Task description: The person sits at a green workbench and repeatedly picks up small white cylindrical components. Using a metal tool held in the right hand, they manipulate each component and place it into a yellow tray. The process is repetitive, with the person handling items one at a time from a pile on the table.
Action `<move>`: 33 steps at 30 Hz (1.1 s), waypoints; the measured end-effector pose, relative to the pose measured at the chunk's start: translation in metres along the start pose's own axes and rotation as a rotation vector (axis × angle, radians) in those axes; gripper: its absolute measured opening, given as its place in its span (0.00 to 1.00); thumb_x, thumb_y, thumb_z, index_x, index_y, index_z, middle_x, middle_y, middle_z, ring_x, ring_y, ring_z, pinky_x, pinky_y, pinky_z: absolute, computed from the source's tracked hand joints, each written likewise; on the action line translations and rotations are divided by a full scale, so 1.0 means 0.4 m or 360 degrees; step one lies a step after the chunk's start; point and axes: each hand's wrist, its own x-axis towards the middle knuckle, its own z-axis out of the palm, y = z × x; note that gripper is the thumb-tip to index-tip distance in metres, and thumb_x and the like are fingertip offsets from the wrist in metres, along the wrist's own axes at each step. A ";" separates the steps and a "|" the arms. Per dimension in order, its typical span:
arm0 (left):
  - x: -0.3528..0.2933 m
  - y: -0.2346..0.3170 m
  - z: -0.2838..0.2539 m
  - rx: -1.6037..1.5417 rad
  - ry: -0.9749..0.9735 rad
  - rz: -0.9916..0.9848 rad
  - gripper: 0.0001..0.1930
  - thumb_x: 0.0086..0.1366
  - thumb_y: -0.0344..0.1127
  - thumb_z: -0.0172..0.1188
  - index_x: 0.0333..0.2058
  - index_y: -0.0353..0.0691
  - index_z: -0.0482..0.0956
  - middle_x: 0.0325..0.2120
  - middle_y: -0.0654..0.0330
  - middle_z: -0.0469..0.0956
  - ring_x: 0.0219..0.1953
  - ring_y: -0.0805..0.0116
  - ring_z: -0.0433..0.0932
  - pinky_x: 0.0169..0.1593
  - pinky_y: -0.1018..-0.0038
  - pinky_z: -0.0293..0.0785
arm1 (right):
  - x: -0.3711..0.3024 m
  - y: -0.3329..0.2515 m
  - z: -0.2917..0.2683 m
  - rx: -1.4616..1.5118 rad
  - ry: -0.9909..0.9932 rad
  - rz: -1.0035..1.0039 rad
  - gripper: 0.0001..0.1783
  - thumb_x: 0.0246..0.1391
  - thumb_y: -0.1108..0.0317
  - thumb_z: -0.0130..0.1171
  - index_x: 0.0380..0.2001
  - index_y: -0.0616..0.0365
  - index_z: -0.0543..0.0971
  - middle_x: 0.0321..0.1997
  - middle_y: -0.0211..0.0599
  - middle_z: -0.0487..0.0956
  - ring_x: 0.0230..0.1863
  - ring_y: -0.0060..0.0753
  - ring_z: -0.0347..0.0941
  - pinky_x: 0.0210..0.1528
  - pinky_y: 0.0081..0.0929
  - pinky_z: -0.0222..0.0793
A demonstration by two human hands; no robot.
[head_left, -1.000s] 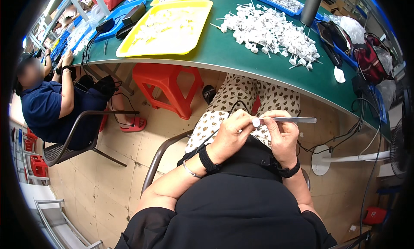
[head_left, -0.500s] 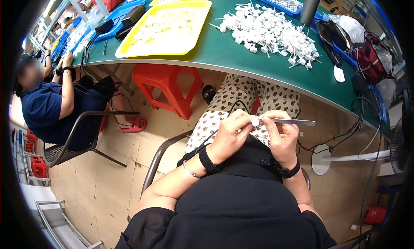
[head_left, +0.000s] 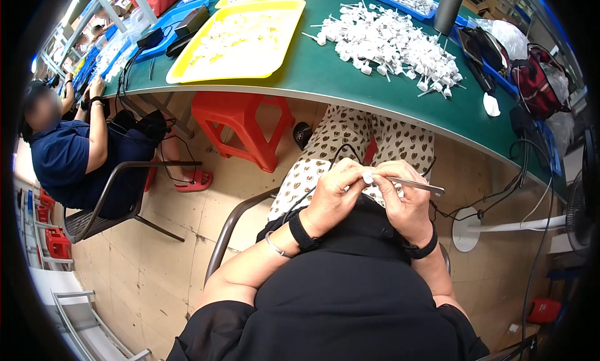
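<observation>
Above my lap, my left hand [head_left: 339, 195] pinches a small white plastic piece [head_left: 368, 177] between thumb and fingers. My right hand [head_left: 403, 195] is closed around a pair of metal tweezers [head_left: 420, 185], whose broad end sticks out to the right and slants slightly down. The fingertips of both hands meet at the white piece, so the tweezers' tips are hidden. On the green table [head_left: 312, 80] beyond lies a large heap of similar white pieces [head_left: 394, 45], many with thin stems.
Left of the heap is a yellow tray [head_left: 275, 61] of small pieces. A red stool [head_left: 240, 126] stands beneath the table. A person [head_left: 81, 142] sits at the left. To the right are a grey bottle [head_left: 449, 11], a dark red bag [head_left: 534, 86], cables and a fan [head_left: 578, 214].
The tweezers have tilted, their broad end swinging down and a little left. My right fingers have shifted left, closer over the white piece; my left hand has hardly moved.
</observation>
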 end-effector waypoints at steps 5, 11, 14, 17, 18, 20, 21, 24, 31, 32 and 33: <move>0.008 0.008 -0.002 -0.0127 -0.0023 -0.0073 0.10 0.62 0.19 0.65 0.42 0.37 0.84 0.32 0.57 0.79 0.34 0.62 0.80 0.38 0.71 0.78 | -0.014 -0.010 0.011 0.0825 0.0254 0.0598 0.02 0.63 0.79 0.62 0.39 0.67 0.81 0.37 0.35 0.83 0.38 0.26 0.81 0.42 0.24 0.78; 0.010 0.006 -0.003 -0.0050 0.0003 -0.0011 0.09 0.63 0.19 0.65 0.42 0.36 0.84 0.33 0.57 0.79 0.34 0.64 0.81 0.38 0.72 0.79 | -0.019 0.014 0.020 0.0496 0.0201 0.0287 0.05 0.60 0.78 0.65 0.39 0.66 0.82 0.38 0.38 0.83 0.36 0.27 0.80 0.40 0.24 0.77; 0.010 0.003 -0.002 -0.0029 0.0021 -0.0003 0.10 0.62 0.21 0.65 0.42 0.39 0.84 0.32 0.57 0.78 0.33 0.60 0.80 0.37 0.70 0.76 | -0.022 0.024 0.021 0.0371 0.0202 0.0229 0.05 0.60 0.77 0.66 0.39 0.65 0.83 0.37 0.38 0.82 0.34 0.28 0.80 0.37 0.24 0.76; 0.011 0.011 -0.004 0.0024 0.0006 -0.0008 0.09 0.63 0.21 0.66 0.41 0.38 0.84 0.32 0.57 0.79 0.34 0.61 0.80 0.37 0.71 0.77 | -0.022 0.022 0.023 0.0408 0.0202 0.0239 0.04 0.61 0.77 0.65 0.39 0.66 0.82 0.37 0.38 0.82 0.33 0.27 0.80 0.37 0.23 0.77; 0.012 0.014 -0.006 0.0042 -0.0008 -0.0007 0.08 0.63 0.21 0.66 0.41 0.36 0.84 0.33 0.57 0.80 0.34 0.62 0.81 0.38 0.72 0.77 | -0.022 0.020 0.024 0.0438 0.0205 0.0249 0.04 0.61 0.77 0.65 0.39 0.66 0.82 0.37 0.38 0.83 0.34 0.27 0.80 0.37 0.23 0.77; 0.011 0.015 -0.008 0.0050 -0.0022 -0.0008 0.08 0.64 0.20 0.66 0.41 0.35 0.84 0.33 0.57 0.80 0.35 0.64 0.81 0.38 0.72 0.78 | -0.022 0.018 0.022 0.0430 0.0193 0.0277 0.04 0.62 0.77 0.64 0.39 0.66 0.82 0.37 0.38 0.83 0.33 0.27 0.80 0.37 0.23 0.77; 0.011 0.015 -0.008 0.0039 -0.0023 -0.0010 0.08 0.64 0.20 0.66 0.41 0.35 0.84 0.34 0.57 0.80 0.35 0.64 0.81 0.38 0.72 0.78 | -0.022 0.018 0.022 0.0426 0.0187 0.0291 0.04 0.62 0.77 0.64 0.39 0.66 0.82 0.36 0.38 0.83 0.33 0.26 0.80 0.37 0.23 0.77; 0.010 0.013 -0.007 0.0035 -0.0021 0.0000 0.08 0.63 0.20 0.66 0.41 0.35 0.83 0.34 0.57 0.81 0.35 0.63 0.81 0.39 0.72 0.78 | -0.023 0.019 0.022 0.0464 0.0189 0.0339 0.04 0.63 0.76 0.64 0.38 0.67 0.82 0.35 0.36 0.83 0.33 0.26 0.80 0.37 0.23 0.77; 0.009 0.010 -0.005 0.0041 -0.0016 0.0010 0.08 0.63 0.21 0.66 0.41 0.36 0.83 0.33 0.57 0.81 0.35 0.63 0.81 0.38 0.72 0.78 | -0.022 0.011 0.022 0.0510 0.0221 0.0404 0.04 0.63 0.76 0.64 0.37 0.67 0.82 0.34 0.35 0.84 0.32 0.24 0.80 0.37 0.22 0.77; 0.009 0.011 -0.006 0.0050 -0.0023 0.0002 0.08 0.63 0.21 0.66 0.41 0.36 0.83 0.33 0.57 0.81 0.35 0.63 0.81 0.38 0.72 0.78 | -0.021 0.012 0.023 0.0506 0.0224 0.0393 0.04 0.63 0.76 0.64 0.37 0.67 0.82 0.34 0.35 0.84 0.32 0.24 0.80 0.37 0.22 0.77; 0.009 0.011 -0.007 0.0059 -0.0031 -0.0007 0.08 0.63 0.21 0.66 0.41 0.36 0.83 0.33 0.57 0.81 0.35 0.63 0.81 0.38 0.72 0.78 | -0.021 0.012 0.022 0.0501 0.0226 0.0381 0.04 0.63 0.76 0.64 0.37 0.67 0.82 0.34 0.35 0.83 0.32 0.24 0.80 0.37 0.22 0.77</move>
